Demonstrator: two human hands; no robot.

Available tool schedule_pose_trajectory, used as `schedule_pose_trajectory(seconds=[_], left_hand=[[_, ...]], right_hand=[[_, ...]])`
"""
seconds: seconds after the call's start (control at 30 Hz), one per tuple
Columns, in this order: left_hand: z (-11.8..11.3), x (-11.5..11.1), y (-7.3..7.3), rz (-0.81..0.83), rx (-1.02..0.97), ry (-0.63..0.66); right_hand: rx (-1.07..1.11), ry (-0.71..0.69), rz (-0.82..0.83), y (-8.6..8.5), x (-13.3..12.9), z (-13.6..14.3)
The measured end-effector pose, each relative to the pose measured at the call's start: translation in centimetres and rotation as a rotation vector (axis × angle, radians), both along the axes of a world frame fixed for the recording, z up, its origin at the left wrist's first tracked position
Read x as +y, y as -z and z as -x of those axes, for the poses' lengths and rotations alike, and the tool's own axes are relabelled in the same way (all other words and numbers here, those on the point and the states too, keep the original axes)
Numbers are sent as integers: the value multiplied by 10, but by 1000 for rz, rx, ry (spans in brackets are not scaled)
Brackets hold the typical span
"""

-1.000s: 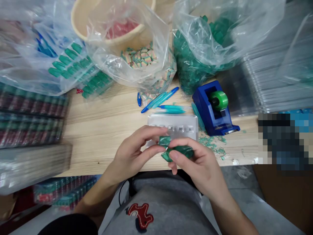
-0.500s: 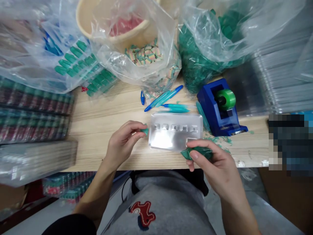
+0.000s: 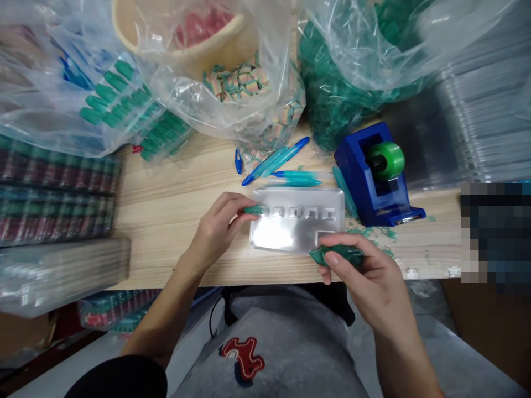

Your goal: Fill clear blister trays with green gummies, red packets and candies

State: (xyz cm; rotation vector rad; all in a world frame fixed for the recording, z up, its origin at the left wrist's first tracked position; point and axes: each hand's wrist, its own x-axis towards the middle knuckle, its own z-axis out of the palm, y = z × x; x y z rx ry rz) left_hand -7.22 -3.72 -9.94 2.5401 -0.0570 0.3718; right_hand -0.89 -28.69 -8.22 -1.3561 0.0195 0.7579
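A clear plastic blister tray [image 3: 282, 235] with a row of several small square cavities lies on the wooden table [image 3: 174, 188]. At its left edge my left hand [image 3: 222, 226] pinches a small green piece [image 3: 253, 210], whose tip touches the leftmost cavity. My right hand [image 3: 357, 262] is closed around a dark green, glossy piece [image 3: 338, 255] with a pointed end, just over the tray's lower right corner. Whether that is one piece or several pressed together, I cannot tell. Beyond the tray lie blue-and-teal pen-like tools [image 3: 276, 161].
A blue tape dispenser [image 3: 365, 177] with green tape stands right of the tray. Behind are a bag of striped pieces [image 3: 240, 83], a bag of green pieces [image 3: 332, 94] and a cream tub [image 3: 124, 27]. Packed clear boxes [image 3: 58, 213] are stacked at left; green crumbs [image 3: 373, 235] lie by the dispenser.
My left hand has moved right and slightly away from me, bringing the small green piece from beside the tray onto its leftmost cavity. My right hand keeps its hold, nearly still.
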Motion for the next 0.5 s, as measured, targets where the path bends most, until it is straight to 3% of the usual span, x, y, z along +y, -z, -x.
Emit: schedule_pose_trajectory(seconds=[0.13, 0.3, 0.5], left_hand=[[-5, -2, 2, -22, -16, 49], [-4, -2, 5, -121, 3, 14], [-1, -7, 2, -133, 32, 22]], right_hand=[[4, -7, 2, -2, 0, 0], [22, 1, -7, 0, 1, 2], [116, 48, -132, 7, 1, 4]])
